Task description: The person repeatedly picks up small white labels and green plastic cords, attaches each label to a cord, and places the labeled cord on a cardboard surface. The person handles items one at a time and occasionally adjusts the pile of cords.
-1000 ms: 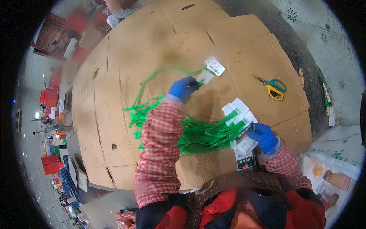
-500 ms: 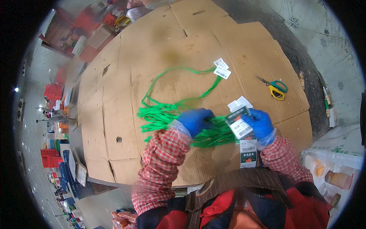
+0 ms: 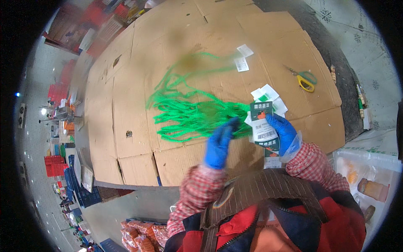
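A bundle of green mesh net bags [image 3: 193, 115] lies on the flattened cardboard, with two white tags [image 3: 242, 64] at the far ends of its loose strands. My left hand [image 3: 219, 143], in a blue glove, is at the near side of the bundle, fingers stretched out and slightly blurred; I see nothing held in it. In its blue glove, my right hand [image 3: 283, 131] pinches a strip of dark green and white printed labels [image 3: 265, 133] at its right edge. The strip hangs down toward my apron. Several white tags [image 3: 268, 93] sit beyond it at the bundle's right end.
Scissors with yellow and teal handles [image 3: 306, 83] lie to the right on the cardboard [image 3: 289, 50]. A jar [image 3: 373, 189] stands in a white container at the lower right. Bagged orange goods [image 3: 142, 235] are below the table's near edge, and red crates [image 3: 55, 167] stand far left.
My left hand has drawn back toward me, off the net bags. The label strip in my right hand now hangs upright. The loose strands and far tags have shifted.
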Motion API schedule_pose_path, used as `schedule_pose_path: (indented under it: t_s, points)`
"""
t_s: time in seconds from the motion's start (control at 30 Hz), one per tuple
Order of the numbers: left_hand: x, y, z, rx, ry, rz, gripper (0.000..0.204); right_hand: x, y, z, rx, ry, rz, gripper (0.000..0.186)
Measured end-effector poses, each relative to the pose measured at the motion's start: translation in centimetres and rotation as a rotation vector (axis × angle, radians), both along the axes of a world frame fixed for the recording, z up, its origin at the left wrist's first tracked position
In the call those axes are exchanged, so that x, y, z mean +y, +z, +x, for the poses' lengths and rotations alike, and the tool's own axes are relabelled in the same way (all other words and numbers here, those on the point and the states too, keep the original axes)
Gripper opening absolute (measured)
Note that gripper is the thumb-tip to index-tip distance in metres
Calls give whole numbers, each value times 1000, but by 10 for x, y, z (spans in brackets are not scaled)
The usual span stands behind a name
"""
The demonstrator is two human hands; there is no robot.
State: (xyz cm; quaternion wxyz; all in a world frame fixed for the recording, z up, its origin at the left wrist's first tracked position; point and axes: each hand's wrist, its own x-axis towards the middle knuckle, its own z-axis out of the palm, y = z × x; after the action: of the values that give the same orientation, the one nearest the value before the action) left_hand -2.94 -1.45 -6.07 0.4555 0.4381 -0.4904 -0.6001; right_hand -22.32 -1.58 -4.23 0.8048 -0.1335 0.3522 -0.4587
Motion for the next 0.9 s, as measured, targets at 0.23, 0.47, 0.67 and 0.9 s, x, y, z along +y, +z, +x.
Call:
schedule_pose_path:
  t_s: [0.23,0.47,0.67,0.9]
  points:
    - [10,-18,-28,414,297,233,22,17,9,20,-6,97,0,29]
    - [17,33,1,74,292,36,25,14,39,5,393,221,-396,26]
    - [37,46,-7,241,95,122,36,12,38,25,724,95,-630,15]
    - [36,48,-10,540,226,120,39,19,39,29,704,56,-558,12]
